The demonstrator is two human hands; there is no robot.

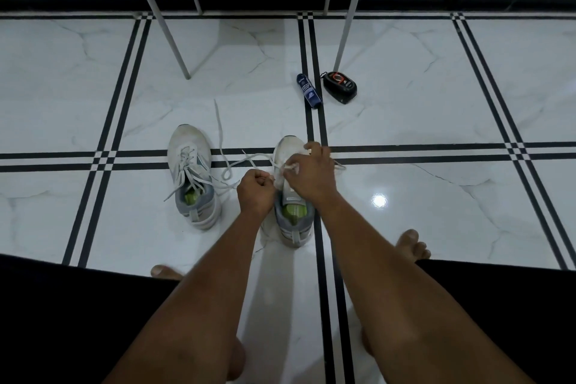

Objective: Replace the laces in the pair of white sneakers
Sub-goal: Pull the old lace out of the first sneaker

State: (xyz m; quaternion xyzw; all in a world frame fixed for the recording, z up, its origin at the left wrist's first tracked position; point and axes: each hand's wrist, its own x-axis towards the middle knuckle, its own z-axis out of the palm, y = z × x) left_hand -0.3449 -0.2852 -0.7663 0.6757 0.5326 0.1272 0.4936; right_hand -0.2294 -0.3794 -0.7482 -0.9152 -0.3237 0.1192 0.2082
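Both hands (290, 178) pinch flat white lace (246, 162) over mesh sneaker (291, 196).

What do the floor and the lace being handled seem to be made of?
Floor: likely polished marble-look tile, glossy; it shows grey veining, black inlay stripes and a bright lamp reflection. Lace: seemingly flat woven white fabric, matte; it lies in limp loops.

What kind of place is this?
Likely a home interior, maybe an entryway: glossy marble-look tiled floor, a grey metal-legged rack by the wall, shoe-care items near the white sneakers.
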